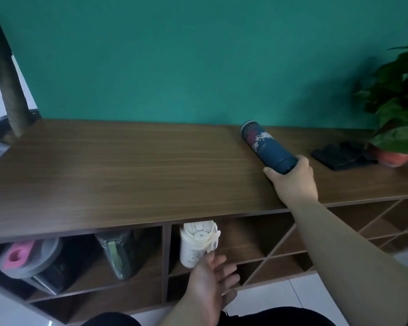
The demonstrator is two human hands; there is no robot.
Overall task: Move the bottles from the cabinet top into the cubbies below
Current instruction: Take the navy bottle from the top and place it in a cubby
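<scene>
Three bottles sit in the cubbies under the cabinet top (127, 165); your right hand (292, 177) grips the last, the blue bottle (267, 147), while your left hand (212, 281) is open beside the white bottle (196, 245).

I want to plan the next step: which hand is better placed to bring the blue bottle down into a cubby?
The right hand: it already grips the blue bottle on the cabinet top. The left hand is open, low by the white bottle in its cubby.

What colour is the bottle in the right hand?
Dark blue bottle with a red-and-white pattern; head view.
</scene>
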